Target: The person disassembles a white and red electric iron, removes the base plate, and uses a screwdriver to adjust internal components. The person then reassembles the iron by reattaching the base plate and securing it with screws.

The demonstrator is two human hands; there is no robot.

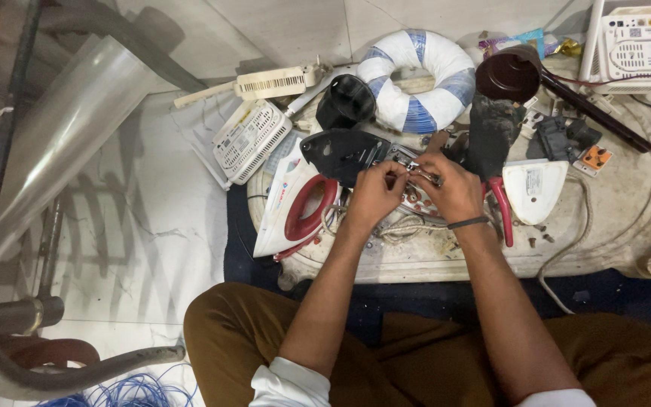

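Observation:
My left hand (374, 194) and my right hand (453, 188) meet over a dismantled iron's metal base (416, 203) on a low round white table (627, 203). Both pinch a small metal part (414, 172) between the fingertips. A dark band sits on my right wrist. A black plastic iron cover (340, 153) lies just left of my hands. A white and red iron (295, 203) rests on its side further left. Red-handled pliers (502, 211) lie right of my right hand.
A white and blue wound ring (416, 75), a black cup-shaped part (346, 102), a dark brown dome (508, 74) and a white iron shell (534, 188) crowd the table. White routers (250, 139) sit on the floor. Blue wire (129, 392) lies by my knee.

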